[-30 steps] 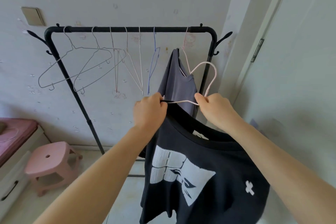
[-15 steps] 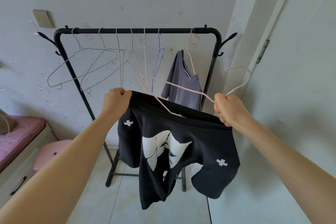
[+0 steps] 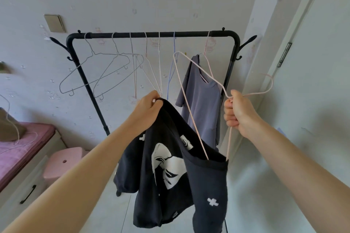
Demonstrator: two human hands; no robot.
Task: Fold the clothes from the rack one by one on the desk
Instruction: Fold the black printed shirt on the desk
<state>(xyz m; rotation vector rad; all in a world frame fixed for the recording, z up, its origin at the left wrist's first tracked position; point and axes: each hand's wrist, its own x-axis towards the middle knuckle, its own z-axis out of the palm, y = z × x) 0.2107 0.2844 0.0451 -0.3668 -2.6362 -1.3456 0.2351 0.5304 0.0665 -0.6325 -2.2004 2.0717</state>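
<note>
Against the wall stands the rack [image 3: 153,34]. Left hand [image 3: 146,110] pinches the black shirt [image 3: 170,166], hanging below its fingers; right hand [image 3: 239,112] grips the hanger [image 3: 191,89], partly inside the shirt.

Black T-shirt [image 3: 170,172] with white graphic print and white crosses; pale pink wire hanger [image 3: 191,89]; grey-blue top [image 3: 200,100]; black rack [image 3: 151,34]; pink stool [image 3: 64,162]; magenta cover [image 3: 22,149].

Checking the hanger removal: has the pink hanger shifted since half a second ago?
Yes. The pink hanger has tilted upright; its end now reaches nearer the rack bar, out of the black shirt.
</note>
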